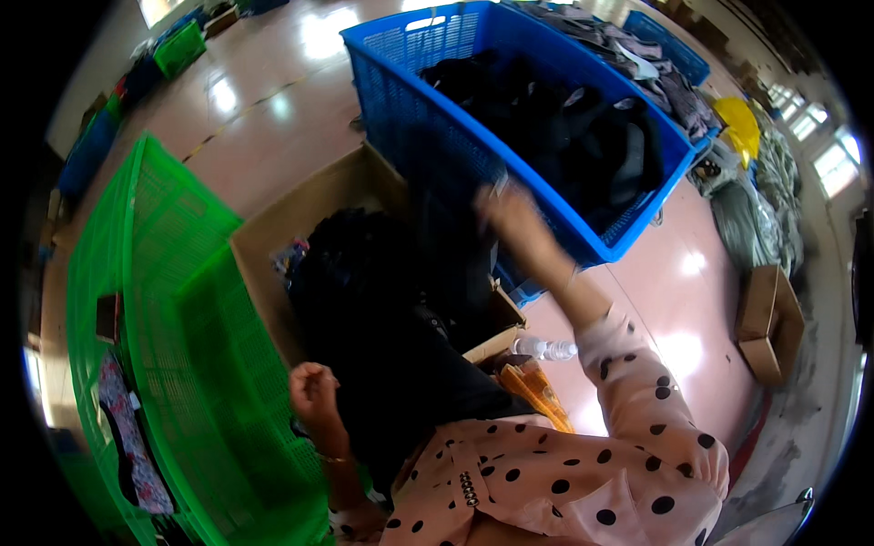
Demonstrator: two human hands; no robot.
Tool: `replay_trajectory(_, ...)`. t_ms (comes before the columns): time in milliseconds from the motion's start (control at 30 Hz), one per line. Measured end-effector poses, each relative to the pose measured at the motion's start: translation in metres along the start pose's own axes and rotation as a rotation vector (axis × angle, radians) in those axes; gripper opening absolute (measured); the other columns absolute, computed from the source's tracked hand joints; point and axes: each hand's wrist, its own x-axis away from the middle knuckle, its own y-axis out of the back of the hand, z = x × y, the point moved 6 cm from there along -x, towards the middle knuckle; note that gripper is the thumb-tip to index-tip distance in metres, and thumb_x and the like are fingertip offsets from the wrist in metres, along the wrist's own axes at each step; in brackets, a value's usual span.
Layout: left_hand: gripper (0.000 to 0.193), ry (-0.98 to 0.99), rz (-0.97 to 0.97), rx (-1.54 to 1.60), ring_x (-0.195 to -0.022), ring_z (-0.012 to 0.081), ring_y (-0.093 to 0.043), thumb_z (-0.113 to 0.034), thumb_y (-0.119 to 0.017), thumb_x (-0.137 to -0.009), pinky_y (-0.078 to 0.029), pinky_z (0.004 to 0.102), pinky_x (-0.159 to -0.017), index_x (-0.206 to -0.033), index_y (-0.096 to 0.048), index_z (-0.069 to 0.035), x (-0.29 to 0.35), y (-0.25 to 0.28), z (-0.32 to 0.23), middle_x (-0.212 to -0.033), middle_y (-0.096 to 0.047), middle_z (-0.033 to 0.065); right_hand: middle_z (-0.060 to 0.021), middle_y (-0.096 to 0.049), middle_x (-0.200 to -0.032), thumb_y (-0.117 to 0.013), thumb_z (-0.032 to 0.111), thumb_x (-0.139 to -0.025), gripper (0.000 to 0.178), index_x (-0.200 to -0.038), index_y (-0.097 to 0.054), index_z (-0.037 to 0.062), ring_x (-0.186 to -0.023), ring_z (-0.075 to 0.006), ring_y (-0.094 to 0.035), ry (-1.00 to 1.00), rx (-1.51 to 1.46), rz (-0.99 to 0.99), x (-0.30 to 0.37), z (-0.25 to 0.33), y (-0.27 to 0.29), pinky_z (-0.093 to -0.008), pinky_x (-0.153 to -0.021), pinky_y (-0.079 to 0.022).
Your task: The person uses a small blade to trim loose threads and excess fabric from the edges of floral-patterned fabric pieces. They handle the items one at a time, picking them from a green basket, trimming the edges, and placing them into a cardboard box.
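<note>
My right hand (514,218), blurred by motion, is raised beside the near wall of a blue plastic basket (546,196). Its fingers are closed on a piece of black cloth (451,250) that hangs down toward a cardboard box. A small pale glint shows at the fingertips; I cannot tell what it is. My left hand (315,396) is curled between my black-clothed lap and a green crate, with nothing visible in it. Dark garments (341,241) lie in the cardboard box (287,214) in front of me. More black garments (555,127) fill the blue basket.
The tall green crate (205,318) stands at my left, with a flowered cloth strip (132,437) on its side. A clear plastic bottle (544,348) and orange packaging (537,391) lie at my right. Grey bags (751,218) and a small open carton (770,323) stand along the right wall.
</note>
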Motion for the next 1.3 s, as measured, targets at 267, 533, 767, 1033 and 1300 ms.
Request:
replay_trajectory(267,0.015,0.293,-0.612,0.097,-0.062,0.0095,-0.051,-0.008,-0.066,-0.086,-0.041,0.0232,-0.054,-0.099,-0.060,-0.005,0.028,0.177,0.146,-0.075,-0.057,0.0006,0.0015,-0.042,-0.058,-0.033,0.049,-0.102,0.048,-0.098,-0.058,0.0081,-0.046,-0.0036,-0.034,0.136,-0.026,0.099,0.009,0.002,-0.059,-0.0196,-0.042,-0.025)
replay_trajectory(533,0.022,0.722,-0.440,-0.491,-0.079,0.0240,-0.068,-0.015,-0.063,-0.080,-0.055,0.0356,-0.074,-0.098,-0.071,-0.004,0.131,0.278,0.377,-0.086,-0.071,0.0132,-0.0005,-0.046,-0.066,-0.038,0.034,-0.103,0.033,-0.098,-0.057,0.0064,-0.054,-0.0054,-0.041,0.081,0.268,0.308,0.084,-0.109,-0.181,-0.0209,-0.049,-0.028)
replay_trajectory(767,0.040,0.661,-0.265,-0.640,-0.105,0.0319,-0.063,-0.020,-0.065,-0.074,-0.049,0.0389,-0.092,-0.110,-0.066,-0.004,0.045,0.204,0.431,-0.113,-0.066,0.0179,-0.0017,-0.045,-0.075,-0.036,0.026,-0.102,0.028,-0.098,-0.053,0.0045,-0.060,-0.0073,-0.038,-0.123,0.222,0.163,0.084,-0.139,-0.179,-0.0215,-0.054,-0.030)
replay_trajectory(1033,0.070,0.911,-0.052,-0.879,-0.124,0.0312,-0.048,-0.029,-0.072,-0.075,-0.046,0.0439,-0.096,-0.134,-0.044,-0.003,-0.026,0.199,0.492,-0.132,-0.052,0.0193,-0.0013,-0.042,-0.069,-0.039,0.038,-0.100,0.035,-0.085,-0.048,0.0076,-0.056,-0.0074,-0.035,-0.048,0.345,0.126,0.083,-0.136,-0.195,-0.0220,-0.051,-0.027)
replay_trajectory(1300,0.040,0.954,-0.208,-0.964,-0.092,0.0423,-0.064,-0.018,-0.065,-0.081,-0.052,0.0512,-0.079,-0.116,-0.051,-0.004,-0.030,0.216,0.480,-0.098,-0.066,0.0224,0.0011,-0.038,-0.064,-0.047,0.052,-0.095,0.046,-0.087,-0.050,0.0073,-0.055,-0.0060,-0.032,-0.080,0.387,0.028,0.083,-0.142,-0.187,-0.0209,-0.050,-0.025)
